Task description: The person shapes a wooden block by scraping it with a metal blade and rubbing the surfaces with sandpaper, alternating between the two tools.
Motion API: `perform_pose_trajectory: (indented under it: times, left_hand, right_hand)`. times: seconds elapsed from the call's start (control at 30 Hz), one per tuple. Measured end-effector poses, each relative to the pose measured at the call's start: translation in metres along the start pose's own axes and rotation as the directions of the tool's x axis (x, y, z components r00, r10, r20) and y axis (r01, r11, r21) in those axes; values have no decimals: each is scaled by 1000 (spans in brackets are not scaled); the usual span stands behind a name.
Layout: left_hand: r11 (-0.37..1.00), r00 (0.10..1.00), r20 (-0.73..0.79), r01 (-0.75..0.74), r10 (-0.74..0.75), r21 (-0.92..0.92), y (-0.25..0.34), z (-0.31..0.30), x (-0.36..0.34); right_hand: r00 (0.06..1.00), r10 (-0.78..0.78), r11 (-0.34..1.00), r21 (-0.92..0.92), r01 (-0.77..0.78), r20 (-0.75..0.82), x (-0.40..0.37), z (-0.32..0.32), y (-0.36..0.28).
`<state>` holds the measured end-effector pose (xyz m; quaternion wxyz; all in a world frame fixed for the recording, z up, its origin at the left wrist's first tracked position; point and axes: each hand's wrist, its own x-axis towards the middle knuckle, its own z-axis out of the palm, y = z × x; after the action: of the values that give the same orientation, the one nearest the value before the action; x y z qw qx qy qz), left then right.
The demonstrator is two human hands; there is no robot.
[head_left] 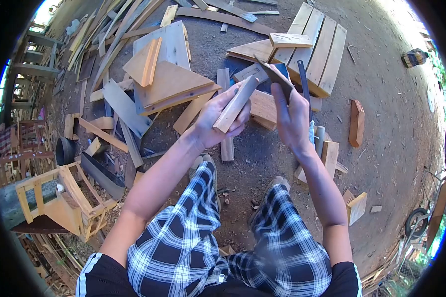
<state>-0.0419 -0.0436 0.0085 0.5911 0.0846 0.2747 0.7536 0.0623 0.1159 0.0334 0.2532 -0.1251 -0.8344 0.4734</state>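
Observation:
My left hand [214,119] is closed round a short wooden stick [236,105], which points up and away to the right. My right hand [293,114] grips a thin, dark flat piece [276,76] between thumb and fingers; its exact kind cannot be told. The far end of the stick lies close to that dark piece. Just behind my right hand, a long dark strip [304,81] with a hole near its top stands upright. A thick wooden block [263,106] shows on the ground between my hands, partly covered by them.
A slatted wooden piece [319,49] lies at the far right, with a reddish block [356,123] nearer. Triangular boards [176,84] are stacked at left, beyond a wooden frame [67,198]. Long planks [119,34] are piled at the far left. A small wheel [416,222] stands at right.

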Motion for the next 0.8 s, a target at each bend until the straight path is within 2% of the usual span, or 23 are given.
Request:
perform_pose_trajectory:
  times: [0.03, 0.07, 0.13, 0.17, 0.2, 0.23, 0.27, 0.3, 0.37, 0.4, 0.47, 0.5, 0.53, 0.57, 0.6, 0.63, 0.67, 0.7, 0.73, 0.77, 0.8]
  left_hand:
    - [1000, 990, 142, 9, -6, -18, 0, -8, 0]
    - [1000, 990, 143, 6, -4, -15, -1, -17, 1]
    - [988, 973, 227, 63, -30, -139, 2, -19, 4]
    - [998, 995, -81, 52, -56, -40, -1, -17, -1]
    - [996, 924, -380, 66, -37, 65, 1, -2, -6]
    - [986, 932, -324, -149, 163, 69, -8, -5, -1]
    - [967, 948, -289, -56, 130, 250, 2, -18, 5]
    - [966, 948, -290, -56, 130, 251, 5, -20, 2]
    - [999, 999, -35, 22, -23, -27, 2, -19, -6]
    - [991, 1000, 23, -4, 7, -133, -3, -16, 4]
    - [997, 991, -130, -36, 26, -71, -4, -10, 1]
    - [993, 924, -376, -93, 61, -68, 5, 18, 7]
    - [988, 793, -603, -146, 83, -57, 12, 42, 13]
    - [991, 823, -554, -80, 124, 103, 10, 24, 11]
    - [993, 818, -563, -70, 112, 96, 4, 4, 5]
    - [999, 960, -277, -31, 28, -7, -2, -14, -1]
    - [995, 998, 53, 31, -26, -91, -4, -21, -2]
    - [1000, 998, 64, 9, -9, -2, -5, -7, -5]
    - [1000, 998, 70, 8, -8, 5, -3, -4, -4]
    - [999, 1000, 19, 20, -19, -31, -2, -3, -5]
    - [997, 999, -33, 27, -29, -70, -1, 1, -6]
  right_hand:
    - [967, -250, 967, -62, 247, -45, 2, 4, -1]
    - [966, -253, 966, -61, 250, -46, 3, 8, -2]
    - [951, -294, 936, -170, 307, 98, 1, 19, -2]
    - [933, -345, 913, -196, 359, 103, -7, 28, -1]
    - [909, -402, 882, -220, 416, 105, -19, 37, -5]
    - [871, -468, 853, -179, 490, 149, -29, 41, -21]
    - [886, -416, 893, -92, 441, 205, -37, 38, -40]
    - [877, -441, 880, -98, 464, 192, -31, 37, -32]
    - [898, -425, 883, -166, 439, 112, -8, 30, -11]
    - [938, -339, 922, -174, 347, 72, 2, 26, -3]
    - [924, -376, 907, -178, 382, 70, -2, 31, -6]
    - [894, -433, 881, -152, 447, 119, -16, 38, -17]
    - [858, -484, 855, -119, 505, 171, -30, 44, -28]
    - [840, -498, 841, -117, 529, 217, -31, 43, -33]
    - [846, -486, 849, -111, 517, 219, -26, 39, -28]
    - [900, -401, 900, -106, 422, 174, -11, 31, -14]
    - [939, -320, 937, -102, 333, 125, 3, 21, -1]
    - [984, -164, 978, -117, 171, 67, 10, 15, 8]
    - [1000, -8, 993, -120, 8, 3, 14, 12, 14]
    - [996, 84, 996, -44, -83, 19, 9, 5, 16]
    - [997, 78, 996, -44, -76, 25, 8, 2, 13]
